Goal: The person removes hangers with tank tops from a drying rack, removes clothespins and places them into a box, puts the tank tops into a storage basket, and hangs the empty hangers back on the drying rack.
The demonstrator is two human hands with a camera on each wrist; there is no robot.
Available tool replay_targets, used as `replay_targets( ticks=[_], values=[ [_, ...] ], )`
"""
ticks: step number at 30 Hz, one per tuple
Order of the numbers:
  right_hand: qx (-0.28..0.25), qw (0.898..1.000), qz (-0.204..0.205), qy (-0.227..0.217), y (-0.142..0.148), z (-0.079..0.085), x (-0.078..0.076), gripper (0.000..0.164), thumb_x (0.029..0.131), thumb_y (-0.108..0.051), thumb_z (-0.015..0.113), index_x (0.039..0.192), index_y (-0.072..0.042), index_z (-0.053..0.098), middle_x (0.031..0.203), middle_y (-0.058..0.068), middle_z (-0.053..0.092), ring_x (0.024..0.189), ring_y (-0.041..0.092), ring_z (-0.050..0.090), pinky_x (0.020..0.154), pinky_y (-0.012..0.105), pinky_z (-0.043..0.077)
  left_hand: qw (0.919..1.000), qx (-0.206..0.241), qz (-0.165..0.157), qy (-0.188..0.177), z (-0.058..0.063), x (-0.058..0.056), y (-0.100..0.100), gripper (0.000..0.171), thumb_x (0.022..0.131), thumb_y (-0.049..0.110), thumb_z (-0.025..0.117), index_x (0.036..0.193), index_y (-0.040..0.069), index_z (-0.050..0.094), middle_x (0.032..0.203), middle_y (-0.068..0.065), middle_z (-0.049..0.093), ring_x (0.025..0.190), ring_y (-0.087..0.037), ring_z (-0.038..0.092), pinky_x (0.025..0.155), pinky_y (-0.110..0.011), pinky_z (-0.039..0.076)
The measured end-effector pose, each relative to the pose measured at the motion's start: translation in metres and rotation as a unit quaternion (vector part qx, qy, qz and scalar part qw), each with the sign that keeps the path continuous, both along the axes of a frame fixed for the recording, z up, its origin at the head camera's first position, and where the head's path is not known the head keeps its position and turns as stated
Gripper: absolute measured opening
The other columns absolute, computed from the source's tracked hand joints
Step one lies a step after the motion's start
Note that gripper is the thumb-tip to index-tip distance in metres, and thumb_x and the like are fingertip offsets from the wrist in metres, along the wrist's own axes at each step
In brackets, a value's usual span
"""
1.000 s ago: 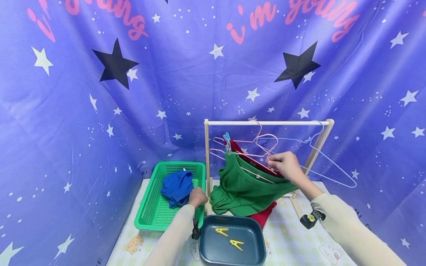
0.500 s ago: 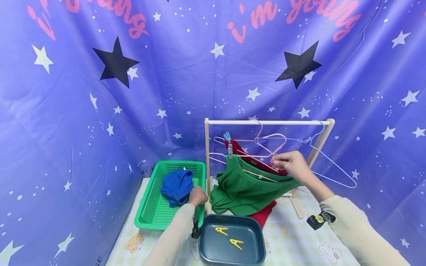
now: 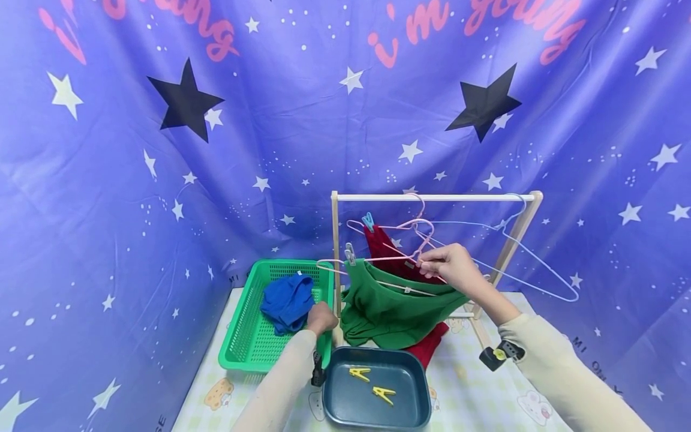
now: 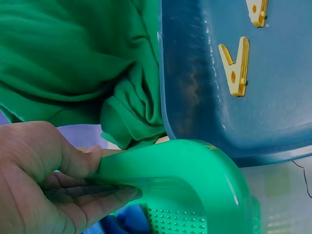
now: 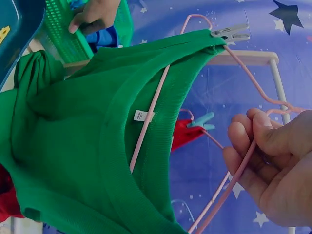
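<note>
Green garment (image 3: 391, 312) is hanging before rack (image 3: 469, 198); right hand (image 3: 452, 266) is pinching its hanger (image 5: 156, 96), apparently bearing weight. Left hand (image 3: 322, 317) is gripping basket (image 3: 233, 345), left of rack, perhaps steadying.

Backdrop (image 3: 313, 138) reads "i'm young"

Head cam's honestly pretty bright and even, just a pale sheen on the left side of the backdrop (image 3: 302, 120), plus wide-angle stretch on the right sleeve (image 3: 561, 360) near the corner. Wrist cams look dimmer and kinda soft. Left one gets glare streaks on the tray (image 4: 273, 126) and basket rim (image 4: 217, 168), with shadow under the thumb; right one shows dark folds in the green top (image 5: 87, 122).
</note>
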State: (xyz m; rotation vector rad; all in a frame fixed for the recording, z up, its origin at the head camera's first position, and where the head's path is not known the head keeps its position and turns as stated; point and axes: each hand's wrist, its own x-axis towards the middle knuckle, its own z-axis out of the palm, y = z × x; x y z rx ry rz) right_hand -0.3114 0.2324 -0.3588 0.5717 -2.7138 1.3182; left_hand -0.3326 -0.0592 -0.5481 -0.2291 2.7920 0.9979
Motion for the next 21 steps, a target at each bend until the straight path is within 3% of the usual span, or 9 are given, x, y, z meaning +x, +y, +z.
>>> replay_targets(
  ticks=[7, 13, 17, 21],
  values=[
    [0.002, 1.000, 0.002, -0.014, -0.011, -0.005, -0.001, 0.016, 0.093, 0.007, 0.066, 0.105, 0.015, 0.073, 0.087, 0.027, 0.075, 0.063, 0.007, 0.069, 0.061, 0.022, 0.059, 0.9999, -0.015, -0.003, -0.002, -0.003, -0.003, -0.002, 0.043, 0.083, -0.003, 0.065, 0.057, 0.016, 0.036, 0.063, -0.006, 0.046, 0.058, -0.021, 0.041, 0.050, -0.030, 0.031],
    [-0.009, 1.000, 0.006, -0.019, -0.019, -0.007, 0.002, 0.016, 0.094, 0.007, 0.065, 0.104, 0.015, 0.074, 0.087, 0.028, 0.075, 0.063, 0.010, 0.069, 0.059, 0.019, 0.058, 1.0000, -0.006, -0.003, -0.001, -0.004, -0.003, -0.002, 0.048, 0.084, -0.003, 0.065, 0.056, 0.017, 0.032, 0.057, -0.001, 0.035, 0.054, -0.018, 0.036, 0.049, -0.030, 0.029],
    [-0.014, 1.000, 0.007, -0.023, -0.022, -0.009, 0.003, 0.015, 0.093, 0.008, 0.065, 0.103, 0.015, 0.074, 0.087, 0.029, 0.075, 0.066, 0.019, 0.073, 0.059, 0.020, 0.058, 1.0000, -0.005, -0.004, -0.001, -0.004, -0.003, -0.002, 0.051, 0.085, -0.003, 0.065, 0.055, 0.018, 0.029, 0.056, 0.003, 0.025, 0.052, -0.017, 0.032, 0.049, -0.030, 0.028],
    [-0.011, 1.000, 0.008, -0.026, -0.026, -0.009, 0.004, 0.015, 0.093, 0.008, 0.065, 0.103, 0.015, 0.073, 0.088, 0.028, 0.075, 0.069, 0.029, 0.074, 0.061, 0.023, 0.060, 1.0000, -0.006, -0.005, -0.002, -0.003, -0.002, -0.003, 0.049, 0.084, -0.003, 0.065, 0.056, 0.017, 0.030, 0.056, 0.001, 0.028, 0.053, -0.017, 0.033, 0.049, -0.030, 0.028]
  ],
)
